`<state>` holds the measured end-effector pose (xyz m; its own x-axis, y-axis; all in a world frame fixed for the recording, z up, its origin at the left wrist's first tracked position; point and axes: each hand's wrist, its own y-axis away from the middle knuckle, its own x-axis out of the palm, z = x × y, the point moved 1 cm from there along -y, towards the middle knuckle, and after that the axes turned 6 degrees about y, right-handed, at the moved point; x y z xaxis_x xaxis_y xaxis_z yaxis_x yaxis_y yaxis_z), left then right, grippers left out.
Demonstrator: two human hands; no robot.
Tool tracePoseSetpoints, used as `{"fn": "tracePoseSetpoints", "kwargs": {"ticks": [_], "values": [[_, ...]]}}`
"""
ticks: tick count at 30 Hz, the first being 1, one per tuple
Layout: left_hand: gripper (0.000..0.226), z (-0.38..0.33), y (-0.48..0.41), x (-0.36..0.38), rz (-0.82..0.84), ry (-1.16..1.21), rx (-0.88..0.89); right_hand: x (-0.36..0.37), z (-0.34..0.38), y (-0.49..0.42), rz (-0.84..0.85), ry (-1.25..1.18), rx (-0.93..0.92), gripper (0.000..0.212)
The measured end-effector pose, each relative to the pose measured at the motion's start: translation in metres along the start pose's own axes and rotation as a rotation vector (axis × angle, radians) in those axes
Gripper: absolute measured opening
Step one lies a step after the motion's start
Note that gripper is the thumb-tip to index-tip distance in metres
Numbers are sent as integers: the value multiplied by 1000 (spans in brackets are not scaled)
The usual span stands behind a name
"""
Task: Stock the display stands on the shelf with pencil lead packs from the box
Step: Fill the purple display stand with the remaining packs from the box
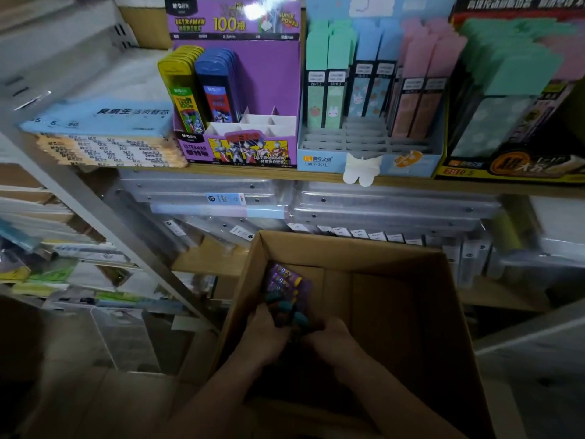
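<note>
An open cardboard box point(395, 280) stands below the shelf. Both my hands are inside it. My left hand point(269, 327) and my right hand point(332, 340) grip a bunch of purple pencil lead packs point(285, 283) between them. On the shelf above, a purple display stand point(269, 74) holds yellow packs point(182, 87) and blue packs point(218, 87) on its left, with white empty slots on its right. A light blue stand point(319, 161) holds green, blue and pink packs. A yellow-and-black stand point(506, 167) sits at the far right.
A stack of blue and orange flat notebooks point(104, 137) lies left of the purple stand. Clear plastic cases point(380, 207) fill the shelf below the wooden board. A grey metal upright point(104, 217) slants down the left side, with more stationery behind it.
</note>
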<state>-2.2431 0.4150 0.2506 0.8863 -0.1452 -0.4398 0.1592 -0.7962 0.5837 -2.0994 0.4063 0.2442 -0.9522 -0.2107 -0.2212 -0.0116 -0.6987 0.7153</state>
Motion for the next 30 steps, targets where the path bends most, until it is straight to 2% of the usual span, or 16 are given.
{"fn": "tracePoseSetpoints", "kwargs": {"ticks": [3, 5, 14, 19, 22, 30], "values": [[63, 4, 2, -1, 28, -81, -40, 2, -1, 1, 19, -59, 22, 25], [52, 5, 2, -3, 51, -69, -39, 3, 0, 2, 31, -82, 33, 30], [39, 0, 0, -7, 139, 1, -84, 6, 4, 3, 14, -103, 61, 30], [40, -2, 0, -3, 175, 38, -82, 3, 1, 4, 1, -144, 63, 28], [30, -2, 3, -2, 196, 63, -87, 5, -1, 2, 6, -151, 61, 34], [36, -3, 8, -6, 204, 145, -59, 1, 2, 2, 17, -168, 82, 38]]}}
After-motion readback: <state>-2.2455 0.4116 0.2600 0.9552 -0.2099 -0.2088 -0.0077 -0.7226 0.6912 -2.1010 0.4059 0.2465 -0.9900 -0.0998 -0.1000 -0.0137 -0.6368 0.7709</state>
